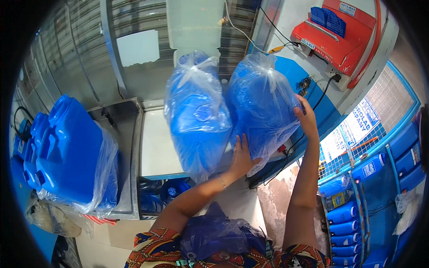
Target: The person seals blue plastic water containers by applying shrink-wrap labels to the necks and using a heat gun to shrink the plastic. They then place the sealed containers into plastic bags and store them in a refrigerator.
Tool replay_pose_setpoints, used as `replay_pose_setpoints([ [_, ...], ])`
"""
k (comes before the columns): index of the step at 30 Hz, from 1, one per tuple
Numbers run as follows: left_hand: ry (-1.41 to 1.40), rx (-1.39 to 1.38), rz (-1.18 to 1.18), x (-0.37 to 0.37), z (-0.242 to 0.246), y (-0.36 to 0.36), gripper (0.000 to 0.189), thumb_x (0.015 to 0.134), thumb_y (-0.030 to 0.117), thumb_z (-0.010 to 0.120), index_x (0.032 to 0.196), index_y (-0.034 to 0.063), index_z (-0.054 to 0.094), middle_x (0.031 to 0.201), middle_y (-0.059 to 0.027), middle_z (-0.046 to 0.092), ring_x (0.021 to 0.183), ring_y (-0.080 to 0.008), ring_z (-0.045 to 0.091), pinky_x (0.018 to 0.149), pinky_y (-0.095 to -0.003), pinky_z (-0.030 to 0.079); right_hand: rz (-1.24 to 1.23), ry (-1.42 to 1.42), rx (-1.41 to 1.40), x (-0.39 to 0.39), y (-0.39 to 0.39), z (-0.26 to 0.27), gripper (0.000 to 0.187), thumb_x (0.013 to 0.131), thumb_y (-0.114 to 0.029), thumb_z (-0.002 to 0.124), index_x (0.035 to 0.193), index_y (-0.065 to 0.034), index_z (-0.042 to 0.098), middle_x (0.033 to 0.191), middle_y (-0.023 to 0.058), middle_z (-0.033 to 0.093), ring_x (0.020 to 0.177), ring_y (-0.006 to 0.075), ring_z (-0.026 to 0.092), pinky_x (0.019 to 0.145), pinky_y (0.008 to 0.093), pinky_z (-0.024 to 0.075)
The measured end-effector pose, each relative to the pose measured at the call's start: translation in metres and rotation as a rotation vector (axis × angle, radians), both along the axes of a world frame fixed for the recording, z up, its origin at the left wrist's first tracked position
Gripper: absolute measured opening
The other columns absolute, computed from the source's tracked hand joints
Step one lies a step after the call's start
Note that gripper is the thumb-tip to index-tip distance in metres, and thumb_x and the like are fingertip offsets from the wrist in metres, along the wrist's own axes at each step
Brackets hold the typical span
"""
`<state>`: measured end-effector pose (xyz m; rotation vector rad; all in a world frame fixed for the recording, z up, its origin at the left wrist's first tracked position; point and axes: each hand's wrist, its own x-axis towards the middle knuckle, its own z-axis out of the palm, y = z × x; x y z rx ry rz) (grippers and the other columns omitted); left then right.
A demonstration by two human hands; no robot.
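Observation:
Two blue plastic water containers in clear plastic bags stand side by side on a white counter (152, 144). The bags are gathered and knotted at the top. My left hand (242, 159) lies with fingers spread against the lower front of the right bagged container (261, 97). On that container's far right side is my right hand (305, 115), its fingers against the plastic. Between them the two hands hold the container. The left bagged container (197, 127), with a round cap showing through the film, is touched by neither hand.
Uncapped blue jugs (72, 144) stand in a steel sink (129, 187) at left. A red wall holder (342, 40) with blue pieces, cables and a plug hang at right. More blue containers (343, 226) fill a rack. A dark blue plastic-wrapped thing (221, 234) is against my front.

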<state>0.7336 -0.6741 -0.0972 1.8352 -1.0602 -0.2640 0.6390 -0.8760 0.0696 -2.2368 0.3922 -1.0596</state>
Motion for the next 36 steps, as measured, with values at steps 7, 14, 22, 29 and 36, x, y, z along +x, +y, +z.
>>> replay_pose_setpoints([
  [7,-0.112,-0.226,0.232,-0.009,-0.033,-0.043,0.139,0.054,0.023,0.093,0.145,-0.0118,-0.007,0.150,-0.0384,0.002,0.142,-0.0485,0.011,0.117,-0.0461,0.017,0.076,-0.102,0.054,0.010,-0.006,-0.012,0.080,0.079,-0.069,0.059,0.123,-0.0022,0.057,0.117,0.0106,0.058,0.111,0.0255,0.055,0.095,0.0369,0.0413],
  [14,-0.141,-0.246,0.113,0.000,-0.044,-0.029,0.146,0.048,0.024,0.095,0.145,-0.0097,-0.009,0.152,-0.0349,0.002,0.142,-0.0461,0.014,0.117,-0.0471,0.018,-0.103,-0.072,-0.148,-0.003,0.021,-0.010,0.078,0.081,-0.069,0.056,0.119,-0.0008,0.057,0.110,0.0147,0.058,0.103,0.0297,0.058,0.090,0.0370,0.0426],
  [22,-0.099,-0.309,0.092,-0.007,-0.041,-0.058,0.141,0.054,0.027,0.093,0.147,-0.0069,-0.007,0.151,-0.0366,-0.003,0.141,-0.0519,0.008,0.115,-0.0538,0.018,-0.111,-0.141,-0.009,-0.002,-0.012,-0.014,0.084,0.083,-0.073,0.047,0.118,0.0030,0.056,0.105,0.0169,0.060,0.098,0.0275,0.058,0.086,0.0374,0.0435],
  [29,-0.024,0.005,-0.018,0.009,-0.005,-0.030,0.123,0.068,0.028,0.085,0.148,-0.0062,-0.002,0.152,-0.0352,-0.006,0.142,-0.0499,0.011,0.116,-0.0464,0.022,-0.495,-0.490,-0.505,0.017,0.049,-0.009,0.050,0.089,-0.035,0.063,0.125,-0.0014,0.052,0.120,0.0168,0.052,0.118,0.0327,0.047,0.098,0.0478,0.0392],
  [36,-0.130,0.498,-0.297,0.019,0.082,0.157,0.055,0.079,0.040,0.072,0.116,0.0006,0.063,0.096,-0.0229,0.068,0.093,-0.0391,0.064,0.083,-0.0448,0.050,0.465,-0.185,-0.200,0.107,0.148,-0.019,0.098,0.065,-0.053,0.082,0.139,-0.0026,0.042,0.132,0.0224,0.042,0.122,0.0373,0.043,0.101,0.0471,0.0386],
])
